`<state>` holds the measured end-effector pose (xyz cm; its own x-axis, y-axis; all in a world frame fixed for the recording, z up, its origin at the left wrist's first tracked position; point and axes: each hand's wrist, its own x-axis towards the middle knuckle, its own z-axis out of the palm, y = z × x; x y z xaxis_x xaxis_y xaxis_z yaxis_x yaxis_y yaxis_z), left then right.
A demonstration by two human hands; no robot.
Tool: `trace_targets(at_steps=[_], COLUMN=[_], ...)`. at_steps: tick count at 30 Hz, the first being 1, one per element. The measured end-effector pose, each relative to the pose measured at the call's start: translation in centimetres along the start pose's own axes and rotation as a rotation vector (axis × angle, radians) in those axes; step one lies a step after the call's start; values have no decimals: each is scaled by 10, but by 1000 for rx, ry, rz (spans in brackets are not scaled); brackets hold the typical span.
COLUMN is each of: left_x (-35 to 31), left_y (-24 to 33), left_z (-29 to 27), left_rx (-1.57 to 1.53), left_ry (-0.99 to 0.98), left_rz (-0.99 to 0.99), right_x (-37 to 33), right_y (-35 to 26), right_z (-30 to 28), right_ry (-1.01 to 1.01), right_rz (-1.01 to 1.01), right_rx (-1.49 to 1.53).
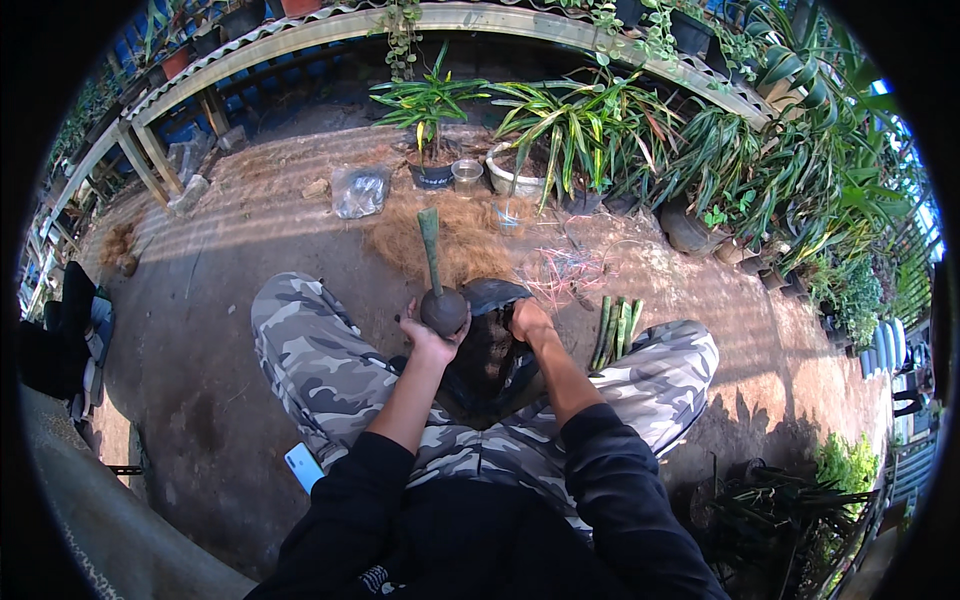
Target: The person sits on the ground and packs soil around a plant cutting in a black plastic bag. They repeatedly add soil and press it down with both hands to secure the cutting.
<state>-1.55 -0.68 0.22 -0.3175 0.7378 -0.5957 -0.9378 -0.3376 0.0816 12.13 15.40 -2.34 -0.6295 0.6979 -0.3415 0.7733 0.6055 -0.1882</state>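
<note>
In my left hand (436, 338) rests a round, dark ball of soil (443, 311), the fingers curled around its underside. A stiff green leaf cutting (430, 245) stands upright out of the top of the ball. Between my legs a black plastic bag (490, 292) lies open, with dark soil (490, 345) inside. My right hand (531, 322) is closed at the bag's right rim; its fingertips are partly hidden, so what they grip does not show. Several cut green leaf pieces (616, 332) lie by my right knee.
Beyond the bag lie brown coconut fibre (430, 238) and tangled pink string (570, 273). A clear plastic bag (360, 191), a plastic cup (466, 176) and potted plants (432, 178) stand farther off. A phone (303, 467) lies beside my left leg. A wooden bench (300, 38) spans the back.
</note>
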Motion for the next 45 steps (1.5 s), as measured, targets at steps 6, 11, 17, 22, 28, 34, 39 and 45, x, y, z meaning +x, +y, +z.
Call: trace_targets(at_steps=[6,11,17,22,28,34,39,45], left_x=[-3,-4,-6,-4,0,-3,-5,-6], left_y=[-3,-5,-6,-6,-6,-4,-8,-12], left_z=[4,6,5,1,0,4,9,12], left_rx=[34,26,35,48,38,18,29,46], left_ry=[17,38,-8,17,30,16,25,50], left_rz=[44,46,46,41,60,33,48,43], right_x=[-16,-14,-23,-18,-24,-6,-12,-27], right_y=[0,-1,-34,-32,-23,-4,10,-13], right_z=[-10,-3,62,58,24,-2,0,18], right_ry=[337,400,298,128,272,371,-110,64], right_rz=[236,36,-127,-40,49,362,298,314], right_rx=[210,345,56,-41,145,818,1582,1636])
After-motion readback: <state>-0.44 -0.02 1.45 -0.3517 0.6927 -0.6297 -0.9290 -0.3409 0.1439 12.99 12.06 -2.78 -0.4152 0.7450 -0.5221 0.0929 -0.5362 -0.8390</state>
